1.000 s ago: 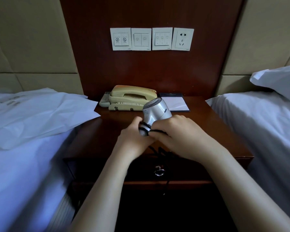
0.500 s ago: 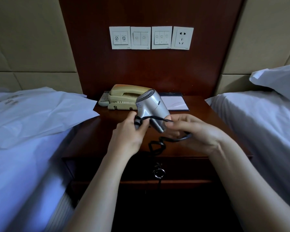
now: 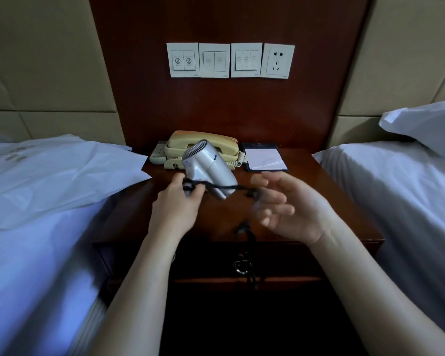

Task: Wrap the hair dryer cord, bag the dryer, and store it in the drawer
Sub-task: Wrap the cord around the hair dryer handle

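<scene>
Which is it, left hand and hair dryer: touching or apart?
Touching. Head view: the left hand grips the hair dryer by its cord-wrapped handle, above the nightstand.

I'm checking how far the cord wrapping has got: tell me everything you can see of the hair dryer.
The hair dryer is small and silver and looks like plastic, with a ribbed grille at its upper end and a small label on its side. It is held in the air above the nightstand, in front of the telephone, tilted with the grille up and away. The left hand grips its handle, where the black cord is wound in a few turns. One taut strand crosses the body to the blurred right hand.
</scene>
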The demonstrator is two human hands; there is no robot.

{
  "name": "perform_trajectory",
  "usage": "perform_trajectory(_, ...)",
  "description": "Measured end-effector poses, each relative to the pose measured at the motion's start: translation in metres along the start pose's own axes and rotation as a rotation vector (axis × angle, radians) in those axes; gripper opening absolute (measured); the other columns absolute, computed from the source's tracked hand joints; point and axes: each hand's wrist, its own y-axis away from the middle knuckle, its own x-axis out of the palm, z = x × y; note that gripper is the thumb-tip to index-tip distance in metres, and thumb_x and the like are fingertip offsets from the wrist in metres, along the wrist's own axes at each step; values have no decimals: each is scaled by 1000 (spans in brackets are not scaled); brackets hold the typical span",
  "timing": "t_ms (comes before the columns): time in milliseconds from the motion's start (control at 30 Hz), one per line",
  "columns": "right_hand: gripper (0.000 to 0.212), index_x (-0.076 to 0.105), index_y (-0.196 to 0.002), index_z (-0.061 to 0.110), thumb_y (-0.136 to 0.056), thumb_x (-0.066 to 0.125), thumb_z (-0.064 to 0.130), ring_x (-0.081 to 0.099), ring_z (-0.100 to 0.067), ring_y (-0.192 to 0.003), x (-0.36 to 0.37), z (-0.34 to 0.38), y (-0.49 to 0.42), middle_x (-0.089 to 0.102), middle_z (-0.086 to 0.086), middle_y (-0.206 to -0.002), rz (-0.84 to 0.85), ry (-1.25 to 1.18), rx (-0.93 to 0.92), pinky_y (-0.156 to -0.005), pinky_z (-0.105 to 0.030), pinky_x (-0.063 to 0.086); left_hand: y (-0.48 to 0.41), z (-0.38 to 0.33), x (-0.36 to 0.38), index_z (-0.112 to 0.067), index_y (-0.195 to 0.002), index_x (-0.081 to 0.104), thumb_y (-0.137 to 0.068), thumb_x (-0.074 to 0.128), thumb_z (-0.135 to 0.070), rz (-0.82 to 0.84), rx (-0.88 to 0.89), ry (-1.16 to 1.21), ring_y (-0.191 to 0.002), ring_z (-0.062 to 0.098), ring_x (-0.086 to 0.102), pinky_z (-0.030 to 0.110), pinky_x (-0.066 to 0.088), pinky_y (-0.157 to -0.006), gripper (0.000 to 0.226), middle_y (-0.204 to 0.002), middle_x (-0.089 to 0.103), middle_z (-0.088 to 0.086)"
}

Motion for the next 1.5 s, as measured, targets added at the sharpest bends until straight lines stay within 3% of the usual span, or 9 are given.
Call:
perform_trajectory(233, 20, 53, -77, 19, -89, 40, 29, 63, -10, -62, 2, -27, -12, 69, 1, -72, -182, 388, 28, -63, -22, 53, 9, 0, -6, -16, -98, 49, -92, 40, -52, -51, 72, -61, -93, 39, 56, 34, 34, -72, 38, -96, 65, 12)
perform_trajectory(433, 30, 68, -98, 16, -89, 48, 37, 62, -9, -89, 12, -48, -17, 71, 1, -94, -102, 475, 94, -79, -22, 42, 6, -9, 7, -14, -100, 47, -89, 44, -50, -70, 58, -161, -91, 41, 60, 36, 39, -69, 38, -97, 65, 17)
perform_trajectory(633, 34, 73, -70, 18, -88, 45, 8, 59, -11, -86, 19, -58, -17, 71, 2, -89, -45, 426, 56, -75, -21, 40, 3, -8, 9, -12, -107, 47, -90, 45, -49, -105, 70, -192, -97, 44, 58, 37, 38, -70, 40, -104, 64, 21)
perform_trajectory(800, 18, 59, -62, 18, -76, 49, 21, 65, -18, -87, 20, -39, -9, 75, -3, -75, -158, 181, -42, -88, -29, 43, -3, -2, 1, -13, -112, 48, -90, 45, -50, -102, -5, -171, -108, 42, 55, 37, 35, -75, 44, -112, 63, 18)
perform_trajectory(900, 24, 55, -67, 12, -87, 41, 14, 68, -13, -66, 22, -38, -5, 64, 2, -51, -176, 168, -113, -82, -23, 45, -2, 0, -3, -16, -106, 50, -89, 44, -53, -87, -42, -124, -103, 41, 57, 36, 40, -77, 41, -107, 64, 13)
perform_trajectory(1033, 14, 45, -72, 13, -86, 43, 13, 27, -1, -27, 22, -32, -2, 26, 10, -33, -129, 194, -125, -47, -17, 43, -3, 4, -7, -24, -91, 50, -79, 39, -65, -31, -99, -28, -80, 37, 66, 44, 56, -76, 44, -89, 67, 8)
perform_trajectory(1200, 27, 47, -60, 13, -85, 53, 23, 17, -2, -33, -1, -3, 13, 21, 10, -41, -172, 551, -145, -32, -15, 18, -3, 5, -21, -18, -93, 58, -90, 47, -51, 63, -158, 190, -49, 23, 61, 27, 48, -46, 35, -76, 64, 5)
perform_trajectory(1400, 41, 43, -50, 14, -77, 58, 41, 18, -9, -40, -25, 16, 21, 24, 5, -43, -387, 1034, -219, -40, -20, 15, 4, -2, -29, -20, -99, 58, -94, 48, -41, 173, -125, 210, -50, 21, 59, 23, 46, -41, 24, -74, 59, 2)
perform_trajectory(1500, 48, 39, -48, 13, -82, 62, 37, 19, -5, -43, -31, 23, 21, 24, 4, -47, -564, 1232, -461, -42, -16, 18, 7, -6, -32, -19, -100, 59, -93, 48, -42, 270, -87, 186, -48, 20, 59, 23, 45, -40, 27, -77, 61, 5)
